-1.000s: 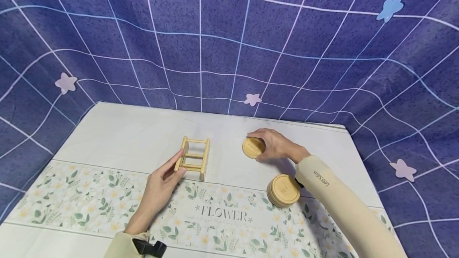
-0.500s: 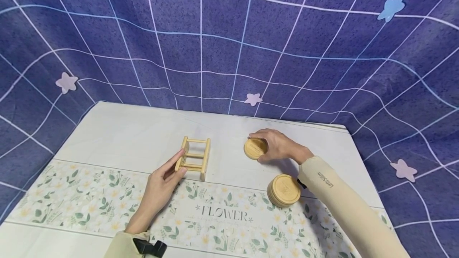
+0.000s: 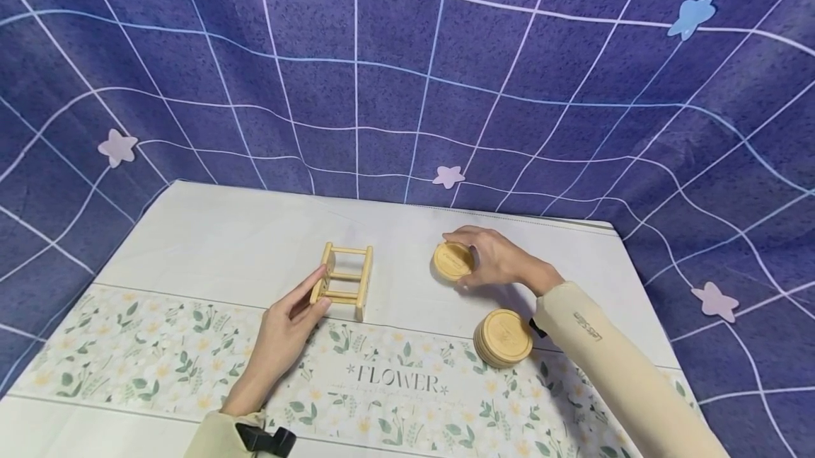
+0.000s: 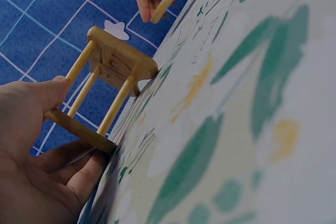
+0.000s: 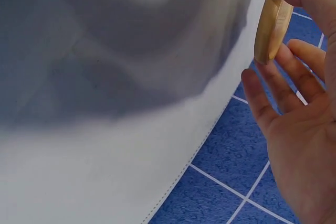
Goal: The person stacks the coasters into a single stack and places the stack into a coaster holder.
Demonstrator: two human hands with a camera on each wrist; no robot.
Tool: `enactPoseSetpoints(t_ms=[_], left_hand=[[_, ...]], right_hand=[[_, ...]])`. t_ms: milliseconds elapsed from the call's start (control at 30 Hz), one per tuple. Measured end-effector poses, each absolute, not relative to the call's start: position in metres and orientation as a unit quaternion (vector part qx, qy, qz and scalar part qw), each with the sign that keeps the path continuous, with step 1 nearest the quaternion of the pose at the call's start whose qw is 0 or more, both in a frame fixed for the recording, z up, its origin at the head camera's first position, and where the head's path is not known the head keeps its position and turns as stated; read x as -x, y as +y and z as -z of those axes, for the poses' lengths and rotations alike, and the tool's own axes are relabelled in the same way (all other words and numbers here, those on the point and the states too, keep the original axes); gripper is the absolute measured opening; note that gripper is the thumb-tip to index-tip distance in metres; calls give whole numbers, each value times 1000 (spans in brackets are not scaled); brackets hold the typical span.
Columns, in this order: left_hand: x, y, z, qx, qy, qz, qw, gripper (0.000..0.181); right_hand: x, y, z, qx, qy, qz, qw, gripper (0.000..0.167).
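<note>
A small light-wood coaster rack (image 3: 366, 281) with round crossbars stands on the table, left of the middle. My left hand (image 3: 286, 327) pinches its near left end panel between thumb and fingers; the left wrist view shows the thumb above that panel and fingers beneath. To the right, my right hand (image 3: 495, 258) holds a round wooden coaster (image 3: 453, 261) by its edge. The left wrist view has this coaster (image 4: 167, 4) raised off the table, nearly edge-on. In the right wrist view the thumb and fingertips grip the coaster (image 5: 273, 24). Lettering marks its face, too small to read.
A stack of several wooden coasters (image 3: 506, 338) stands below my right forearm, near the sleeve. The table cover (image 3: 255, 231) is white with a floral band reading "FLOWER". A blue gridded curtain (image 3: 395, 76) with star shapes rises behind the far edge.
My right hand and the coaster have shifted slightly to the right, and the right forearm has moved a little outward. My left hand, the rack and the stack have stayed in place.
</note>
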State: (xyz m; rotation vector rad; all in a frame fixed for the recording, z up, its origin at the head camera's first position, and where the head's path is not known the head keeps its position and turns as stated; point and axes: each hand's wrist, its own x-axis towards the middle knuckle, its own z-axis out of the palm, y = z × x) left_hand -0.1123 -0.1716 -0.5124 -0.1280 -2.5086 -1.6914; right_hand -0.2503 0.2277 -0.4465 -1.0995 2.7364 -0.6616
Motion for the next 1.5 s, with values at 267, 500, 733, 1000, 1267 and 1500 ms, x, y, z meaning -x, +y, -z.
enactPoseSetpoints(t_ms=[267,500,733,1000,1267,1500], left_hand=[[112,-171,512,36,-826,560,50,58],[112,-171,513,38,-828,557,53,58],[113,-171,513,42,-827,559,54,58],[112,-171,513,39,-828,557,55,59],[112,-172,514,45,-824,562,57,58],[112,-172,515,48,-823,563,59,58]], right_hand=[[243,231,444,374,890,256,51,95],[237,235,441,374,885,273,47,95],[233,241,439,374,880,291,20,87],[228,245,438,375,874,307,11,85],[219,246,435,380,871,312,4,83],[208,250,431,372,871,322,-5,81]])
